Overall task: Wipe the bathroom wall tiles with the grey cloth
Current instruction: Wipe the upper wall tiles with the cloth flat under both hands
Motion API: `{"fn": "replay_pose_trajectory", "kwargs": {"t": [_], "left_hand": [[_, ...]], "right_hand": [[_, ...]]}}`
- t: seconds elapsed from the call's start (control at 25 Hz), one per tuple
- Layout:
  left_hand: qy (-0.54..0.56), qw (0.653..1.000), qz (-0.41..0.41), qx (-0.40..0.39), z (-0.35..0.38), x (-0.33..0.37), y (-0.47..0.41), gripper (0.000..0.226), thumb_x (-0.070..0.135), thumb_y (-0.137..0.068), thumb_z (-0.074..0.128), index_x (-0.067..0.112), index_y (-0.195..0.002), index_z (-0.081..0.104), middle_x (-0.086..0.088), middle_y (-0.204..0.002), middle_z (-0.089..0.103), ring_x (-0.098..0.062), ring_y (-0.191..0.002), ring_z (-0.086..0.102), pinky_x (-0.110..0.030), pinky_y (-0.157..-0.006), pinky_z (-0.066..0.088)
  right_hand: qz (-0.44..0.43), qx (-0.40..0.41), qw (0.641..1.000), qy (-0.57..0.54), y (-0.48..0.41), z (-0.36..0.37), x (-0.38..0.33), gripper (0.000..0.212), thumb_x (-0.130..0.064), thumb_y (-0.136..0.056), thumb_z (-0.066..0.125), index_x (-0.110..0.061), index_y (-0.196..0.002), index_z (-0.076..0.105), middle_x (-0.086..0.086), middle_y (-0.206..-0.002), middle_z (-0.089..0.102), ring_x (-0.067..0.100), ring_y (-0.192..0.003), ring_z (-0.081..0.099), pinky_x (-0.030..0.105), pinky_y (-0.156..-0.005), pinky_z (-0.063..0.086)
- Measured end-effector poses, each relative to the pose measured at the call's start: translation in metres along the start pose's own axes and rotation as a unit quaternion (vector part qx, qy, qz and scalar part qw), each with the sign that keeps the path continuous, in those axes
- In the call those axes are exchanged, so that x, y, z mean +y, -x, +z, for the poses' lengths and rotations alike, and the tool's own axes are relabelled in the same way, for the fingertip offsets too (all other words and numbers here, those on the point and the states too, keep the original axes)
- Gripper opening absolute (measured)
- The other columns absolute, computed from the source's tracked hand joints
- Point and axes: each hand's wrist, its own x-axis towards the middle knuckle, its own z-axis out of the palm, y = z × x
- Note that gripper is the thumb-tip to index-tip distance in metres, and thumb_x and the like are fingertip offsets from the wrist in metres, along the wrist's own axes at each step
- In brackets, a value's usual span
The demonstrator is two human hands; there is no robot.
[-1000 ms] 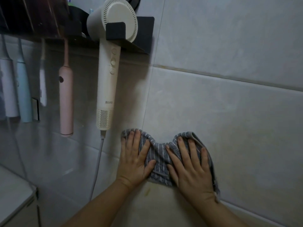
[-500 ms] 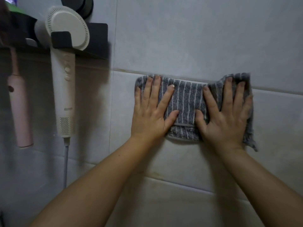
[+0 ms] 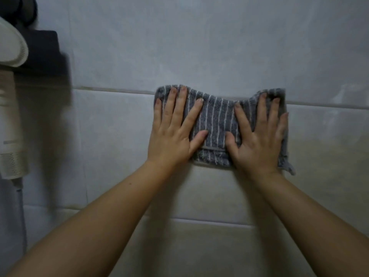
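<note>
Head view. Pale grey, glossy rectangular wall tiles (image 3: 199, 47) fill the field, divided by light horizontal grout lines; the lower tiles show a yellowish cast. Two bare forearms rise from the bottom edge toward the centre. At the far left, partly cut off by the frame, a cream-white plastic hair dryer (image 3: 10, 120) hangs handle-down in a black wall-mounted holder (image 3: 48, 52), its cord trailing below. A grey terry cloth with thin white stripes (image 3: 216, 120) lies spread flat against the wall right of centre, its upper edge crossing one grout line and a frayed corner hanging at its lower right. The left hand (image 3: 175, 134) lies flat on the left portion of the cloth, fingers splayed and pointing upward, palm pressing the fabric against the tile. The right hand (image 3: 259, 140) does likewise on the right portion, fingers spread, the tips near the bunched upper right corner. Neither hand closes around the cloth; both pin it by flat pressure. The thumbs point inward, near each other but apart, with striped fabric exposed between.
</note>
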Motion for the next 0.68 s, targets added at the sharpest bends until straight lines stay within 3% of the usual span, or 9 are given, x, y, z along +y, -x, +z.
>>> {"fn": "replay_pose_trajectory", "kwargs": {"t": [0.2, 0.44, 0.68], "left_hand": [[0.002, 1.0, 0.015, 0.001, 0.015, 0.051, 0.035, 0.065, 0.054, -0.099, 0.042, 0.02, -0.154, 0.031, -0.018, -0.161, 0.022, -0.035, -0.15, 0.016, -0.057, -0.122, 0.012], [-0.013, 0.997, 0.076, -0.011, 0.014, 0.067, 0.02, 0.067, 0.056, -0.1, 0.039, 0.021, -0.156, 0.027, -0.019, -0.162, 0.02, -0.036, -0.151, 0.017, -0.056, -0.122, 0.012], [0.002, 1.0, 0.009, 0.019, 0.023, 0.126, -0.028, 0.065, 0.055, -0.1, 0.041, 0.02, -0.154, 0.034, -0.018, -0.161, 0.024, -0.035, -0.15, 0.021, -0.056, -0.122, 0.012]], "right_hand": [[0.048, -0.009, 0.999, 0.012, 0.051, -0.006, 0.025, 0.062, -0.041, -0.09, 0.049, -0.022, -0.147, 0.036, 0.025, -0.155, 0.021, 0.047, -0.143, 0.015, 0.06, -0.117, 0.006], [0.0, -0.03, 1.0, -0.005, 0.063, -0.01, 0.04, 0.06, -0.043, -0.088, 0.048, -0.027, -0.146, 0.037, 0.023, -0.155, 0.022, 0.046, -0.143, 0.015, 0.062, -0.116, 0.008], [0.077, 0.005, 0.997, 0.01, 0.031, -0.023, 0.114, 0.062, -0.042, -0.091, 0.048, -0.025, -0.149, 0.033, 0.025, -0.156, 0.02, 0.044, -0.145, 0.012, 0.058, -0.118, 0.004]]}}
